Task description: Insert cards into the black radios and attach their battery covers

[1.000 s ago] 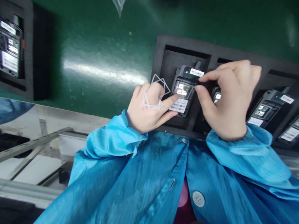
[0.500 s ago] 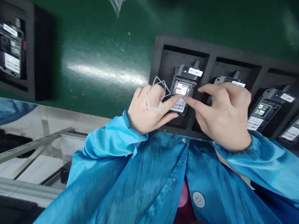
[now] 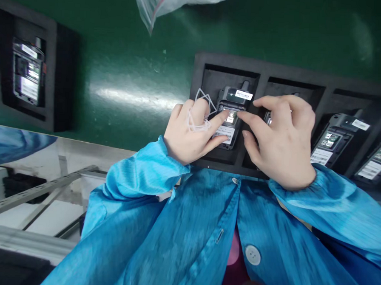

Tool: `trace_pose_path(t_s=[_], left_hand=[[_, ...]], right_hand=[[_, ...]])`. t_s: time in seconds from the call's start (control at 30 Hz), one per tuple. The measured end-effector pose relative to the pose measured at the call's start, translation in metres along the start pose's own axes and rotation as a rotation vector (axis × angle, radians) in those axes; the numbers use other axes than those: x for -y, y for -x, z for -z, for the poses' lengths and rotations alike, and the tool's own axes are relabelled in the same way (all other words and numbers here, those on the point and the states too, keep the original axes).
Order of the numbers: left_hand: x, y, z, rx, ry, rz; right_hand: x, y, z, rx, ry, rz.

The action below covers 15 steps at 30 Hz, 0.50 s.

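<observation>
both hands meet on the black device in the foam tray

the left hand (image 3: 191,132) and right hand (image 3: 278,140) press fingertips together on the black device (image 3: 230,119), gripping nothing, in the leftmost slot of the foam tray (image 3: 198,75). since a moment ago the right forefinger has slid up from the lower barcode label to the middle panel.

green table (image 3: 125,49), blue sleeves (image 3: 144,178), black tray (image 3: 199,70)

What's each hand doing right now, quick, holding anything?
Left hand: thin clear bands looped on its fingers, index fingertip on the handset.
Right hand: open, holds nothing, index fingertip on the same handset.
</observation>
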<state>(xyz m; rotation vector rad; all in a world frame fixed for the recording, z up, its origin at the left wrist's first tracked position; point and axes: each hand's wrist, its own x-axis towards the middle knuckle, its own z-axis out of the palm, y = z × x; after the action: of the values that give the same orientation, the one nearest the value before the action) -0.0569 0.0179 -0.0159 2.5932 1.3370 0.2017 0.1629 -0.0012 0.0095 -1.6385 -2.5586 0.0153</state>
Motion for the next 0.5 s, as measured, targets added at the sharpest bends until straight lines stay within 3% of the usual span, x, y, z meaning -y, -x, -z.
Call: trace_pose_path(t_s=[0.5], left_hand=[[0.0008, -0.0027, -0.0015, 0.001, 0.021, 0.061]], right_hand=[[0.003, -0.0058, 0.0092, 0.091, 0.021, 0.028]])
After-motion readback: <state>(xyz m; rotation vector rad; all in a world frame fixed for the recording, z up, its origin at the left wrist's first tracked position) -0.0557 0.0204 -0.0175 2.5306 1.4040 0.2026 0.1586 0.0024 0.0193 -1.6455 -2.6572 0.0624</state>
